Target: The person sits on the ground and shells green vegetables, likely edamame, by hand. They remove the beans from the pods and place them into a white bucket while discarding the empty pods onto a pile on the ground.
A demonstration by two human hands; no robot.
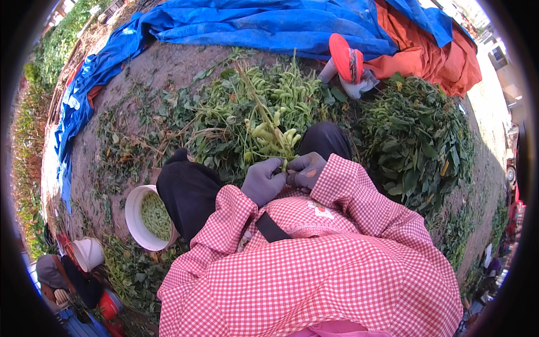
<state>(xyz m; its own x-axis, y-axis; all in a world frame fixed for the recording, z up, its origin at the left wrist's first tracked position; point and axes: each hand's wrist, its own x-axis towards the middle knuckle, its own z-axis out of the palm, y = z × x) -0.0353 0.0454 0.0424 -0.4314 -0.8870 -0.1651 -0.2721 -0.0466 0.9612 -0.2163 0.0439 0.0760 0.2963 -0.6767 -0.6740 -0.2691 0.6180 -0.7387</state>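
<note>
My left hand [264,179] and my right hand [306,169], both in grey gloves, meet in front of my chest. Between their fingertips is a green pod at the lower end of a bean stalk [276,137], whose plump green pods stand out above the hands. The fingers of both hands are closed on it; the exact grip of each is partly hidden. Just beyond lies a heap of pulled bean plants [290,86] with many pods. By my left knee a white bucket [134,219] holds shelled green beans [155,215].
A large leafy pile [421,139] lies at the right. A bag with a red round lid or hat [340,57] stands before blue tarpaulin [261,23] and orange tarpaulin [442,63]. At lower left, a person [80,282] sits near a white bucket [89,254] and a red container [110,304].
</note>
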